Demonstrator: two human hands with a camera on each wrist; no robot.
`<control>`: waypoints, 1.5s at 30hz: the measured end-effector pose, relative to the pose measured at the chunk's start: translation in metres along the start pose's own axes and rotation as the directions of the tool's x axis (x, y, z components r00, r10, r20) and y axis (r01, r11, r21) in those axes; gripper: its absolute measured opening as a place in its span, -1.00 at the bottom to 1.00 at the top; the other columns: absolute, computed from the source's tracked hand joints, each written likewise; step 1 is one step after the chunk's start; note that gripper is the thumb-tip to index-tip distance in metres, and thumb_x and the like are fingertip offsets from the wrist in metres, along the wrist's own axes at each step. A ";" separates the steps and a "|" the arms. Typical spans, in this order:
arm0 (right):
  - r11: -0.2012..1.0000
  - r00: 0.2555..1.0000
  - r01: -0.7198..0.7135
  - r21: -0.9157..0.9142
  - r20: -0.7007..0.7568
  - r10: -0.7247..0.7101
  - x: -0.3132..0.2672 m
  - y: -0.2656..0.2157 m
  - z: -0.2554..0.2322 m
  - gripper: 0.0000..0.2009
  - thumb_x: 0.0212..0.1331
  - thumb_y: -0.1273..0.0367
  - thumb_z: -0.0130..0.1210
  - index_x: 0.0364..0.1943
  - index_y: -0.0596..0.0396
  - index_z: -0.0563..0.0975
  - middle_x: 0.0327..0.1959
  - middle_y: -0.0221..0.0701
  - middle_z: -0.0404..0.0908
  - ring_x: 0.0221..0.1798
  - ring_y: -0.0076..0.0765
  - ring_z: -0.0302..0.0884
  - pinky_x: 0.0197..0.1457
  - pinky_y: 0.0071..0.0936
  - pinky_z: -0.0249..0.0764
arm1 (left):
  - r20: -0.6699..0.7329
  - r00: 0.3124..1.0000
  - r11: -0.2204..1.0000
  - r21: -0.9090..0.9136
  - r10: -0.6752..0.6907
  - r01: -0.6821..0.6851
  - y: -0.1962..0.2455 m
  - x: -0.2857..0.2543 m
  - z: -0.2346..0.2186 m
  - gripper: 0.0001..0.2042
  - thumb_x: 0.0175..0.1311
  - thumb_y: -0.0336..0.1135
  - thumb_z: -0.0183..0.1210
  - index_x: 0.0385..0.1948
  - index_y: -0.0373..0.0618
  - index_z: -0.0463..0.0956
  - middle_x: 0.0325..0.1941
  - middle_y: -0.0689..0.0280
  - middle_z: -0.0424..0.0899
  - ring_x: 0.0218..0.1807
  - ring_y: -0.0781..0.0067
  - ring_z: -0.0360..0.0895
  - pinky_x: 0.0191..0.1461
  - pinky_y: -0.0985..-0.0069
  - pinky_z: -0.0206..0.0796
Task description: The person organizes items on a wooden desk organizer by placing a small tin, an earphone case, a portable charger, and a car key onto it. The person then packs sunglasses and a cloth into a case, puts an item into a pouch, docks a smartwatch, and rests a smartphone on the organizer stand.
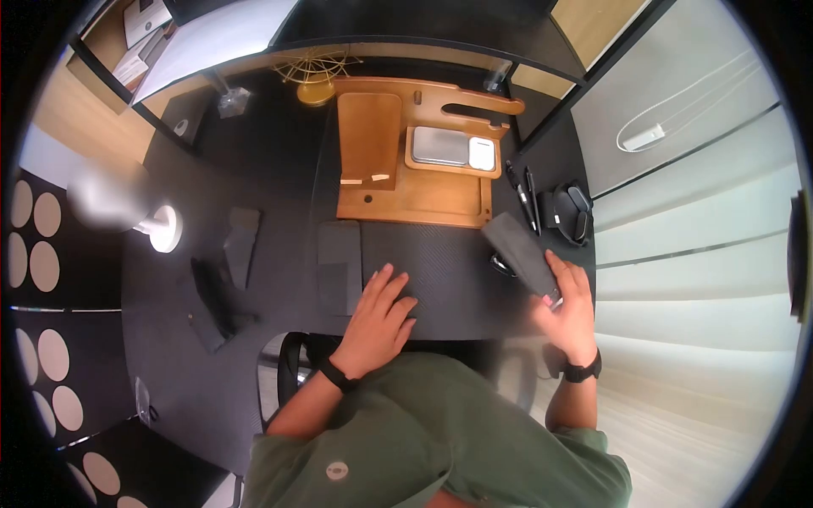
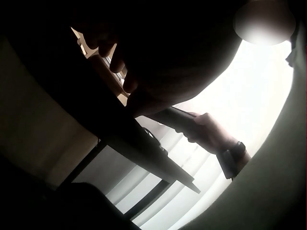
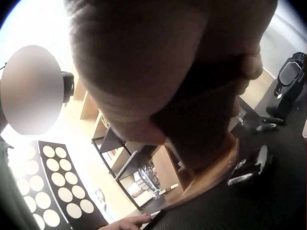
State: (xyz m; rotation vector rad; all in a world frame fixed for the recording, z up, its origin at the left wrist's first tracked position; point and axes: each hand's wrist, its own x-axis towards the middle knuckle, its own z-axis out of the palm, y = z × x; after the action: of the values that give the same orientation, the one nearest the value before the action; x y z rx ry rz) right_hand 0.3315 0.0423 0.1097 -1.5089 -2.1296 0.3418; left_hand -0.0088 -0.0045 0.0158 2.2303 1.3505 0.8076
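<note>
My right hand (image 1: 566, 305) grips a long dark grey case (image 1: 518, 250) by its near end, thumb on one side and fingers on the other. The case is tilted over the right part of the black desk. A pair of glasses (image 1: 501, 265) lies partly hidden beneath it; the right wrist view shows the glasses (image 3: 249, 167) on the desk beside the case (image 3: 196, 124). My left hand (image 1: 377, 326) rests at the desk's front edge, fingers extended and holding nothing. Just beyond its left side lies a flat dark pouch (image 1: 339, 245).
A wooden desk organizer (image 1: 423, 195) stands at the back, bearing a silver box (image 1: 440, 146) and a white earbuds case (image 1: 481, 154). Pens (image 1: 527, 199) and a black strapped device (image 1: 566, 212) lie to its right. A gold wheel ornament (image 1: 316, 89) and white lamp base (image 1: 166, 229) stand leftward.
</note>
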 end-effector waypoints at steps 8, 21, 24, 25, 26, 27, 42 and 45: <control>0.961 0.974 -0.196 -0.195 -0.156 0.167 0.041 0.022 0.047 -0.33 0.17 0.29 0.34 0.39 0.33 0.56 0.12 0.09 0.66 0.20 0.29 0.57 0.36 0.03 0.53 | 0.032 0.997 0.997 0.028 0.071 -0.071 0.004 0.002 0.013 -0.70 0.32 -0.41 0.41 0.06 -0.17 0.64 0.50 0.01 0.49 0.70 -0.24 0.21 0.74 -0.17 0.14; 0.970 0.972 -0.231 -0.078 -0.068 0.226 0.065 0.032 0.073 -0.21 0.23 0.19 0.45 0.49 0.34 0.44 0.42 0.14 0.51 0.46 0.33 0.49 0.51 0.02 0.49 | 0.016 0.997 0.994 0.070 0.079 -0.080 0.003 0.003 0.016 -0.74 0.32 -0.39 0.37 0.02 -0.17 0.65 0.41 0.04 0.55 0.66 -0.16 0.31 0.72 -0.08 0.22; 0.974 0.973 -0.228 -0.021 -0.033 0.227 0.064 0.036 0.073 -0.25 0.25 0.23 0.42 0.48 0.36 0.45 0.48 0.15 0.49 0.48 0.29 0.49 0.54 -0.01 0.47 | 0.013 0.997 0.994 0.073 0.082 -0.083 0.003 0.004 0.016 -0.73 0.31 -0.39 0.37 0.01 -0.17 0.65 0.39 0.04 0.56 0.66 -0.16 0.32 0.72 -0.07 0.22; 0.977 0.977 -0.211 -0.040 -0.019 0.210 0.066 0.040 0.074 -0.28 0.27 0.25 0.40 0.46 0.36 0.47 0.48 0.14 0.49 0.48 0.28 0.48 0.55 -0.02 0.46 | 0.014 0.996 0.994 0.077 0.083 -0.084 0.004 0.004 0.016 -0.73 0.31 -0.39 0.37 0.01 -0.17 0.65 0.39 0.04 0.57 0.66 -0.15 0.32 0.72 -0.07 0.22; 0.979 0.981 -0.194 -0.059 -0.005 0.194 0.067 0.043 0.075 -0.31 0.28 0.27 0.39 0.44 0.36 0.49 0.49 0.13 0.50 0.48 0.27 0.48 0.57 -0.04 0.44 | 0.018 0.996 0.993 0.077 0.086 -0.087 0.004 0.005 0.017 -0.73 0.31 -0.39 0.37 0.01 -0.17 0.65 0.39 0.04 0.57 0.66 -0.15 0.32 0.72 -0.07 0.22; 0.979 0.980 -0.197 -0.058 -0.007 0.197 0.069 0.043 0.076 -0.31 0.28 0.27 0.39 0.44 0.36 0.49 0.49 0.13 0.50 0.48 0.27 0.48 0.57 -0.04 0.44 | 0.015 0.996 0.993 0.081 0.088 -0.089 0.004 0.005 0.017 -0.73 0.31 -0.39 0.37 0.01 -0.17 0.65 0.38 0.04 0.58 0.65 -0.14 0.33 0.72 -0.06 0.22; 0.972 0.964 -0.231 -0.040 0.128 0.234 0.070 0.043 0.065 -0.24 0.30 0.28 0.44 0.54 0.32 0.42 0.62 0.06 0.37 0.67 0.22 0.30 0.69 -0.12 0.33 | 0.004 0.997 0.993 0.089 0.079 -0.079 0.004 0.005 0.019 -0.73 0.28 -0.39 0.39 0.00 -0.15 0.65 0.36 0.06 0.60 0.63 -0.13 0.35 0.71 -0.06 0.24; 0.977 0.969 -0.202 -0.072 0.133 0.210 0.073 0.047 0.068 -0.24 0.29 0.30 0.45 0.54 0.33 0.41 0.61 0.07 0.37 0.67 0.21 0.30 0.68 -0.12 0.34 | 0.003 0.997 0.993 0.090 0.079 -0.079 0.003 0.005 0.020 -0.73 0.27 -0.39 0.39 -0.01 -0.15 0.65 0.36 0.07 0.60 0.63 -0.13 0.35 0.70 -0.06 0.24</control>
State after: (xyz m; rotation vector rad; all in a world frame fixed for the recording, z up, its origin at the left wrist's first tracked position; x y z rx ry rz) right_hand 0.3144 0.1332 0.0484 -1.7942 -2.1074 0.4756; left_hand 0.0078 -0.0025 0.0038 2.3659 1.3311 0.7894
